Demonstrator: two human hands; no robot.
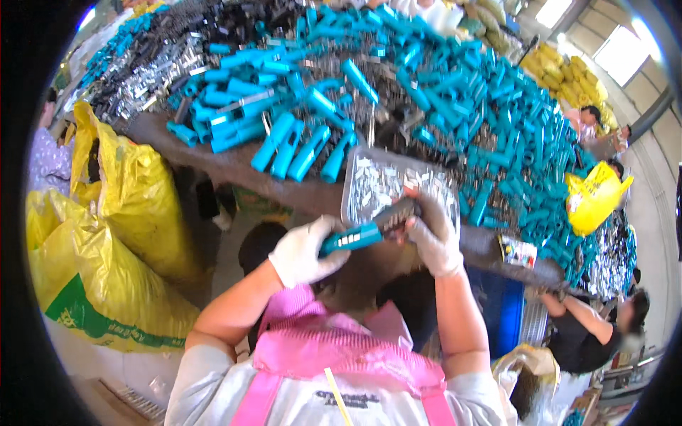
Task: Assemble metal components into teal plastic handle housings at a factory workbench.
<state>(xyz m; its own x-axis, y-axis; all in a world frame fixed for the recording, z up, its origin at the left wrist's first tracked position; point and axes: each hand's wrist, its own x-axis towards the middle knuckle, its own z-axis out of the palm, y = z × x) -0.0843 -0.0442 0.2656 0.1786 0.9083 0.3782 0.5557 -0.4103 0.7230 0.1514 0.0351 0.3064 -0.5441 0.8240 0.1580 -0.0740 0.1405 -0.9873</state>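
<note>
- A teal-and-black piece (369, 233) is held between the two hands, in front of the chest; its long axis runs from 8 o'clock, the teal end, to 2 o'clock, the black end, with small pale blocks along its side.
- The left hand (305, 252), in a pale glove, is closed around the teal end at 8 o'clock.
- The right hand (435, 238), also gloved, has its fingers bent about the black end at 2 o'clock; whether it pinches anything smaller as well, I cannot tell.
- From the piece, a shallow tray (347, 190) lies at 1 o'clock, filled with small silver metal bits (380, 181). The right hand is the nearer to it and overlaps its near right part in view; contact is unclear.
- The bench (231, 169) carries the tray at its near edge, with loose teal casings (288, 145) at 11 o'clock and a larger teal heap (497, 135) at 2 o'clock.
- Farther out, a yellow sack (145, 206) stands at 9 o'clock, and a co-worker (586, 337) is at 4 o'clock.
</note>
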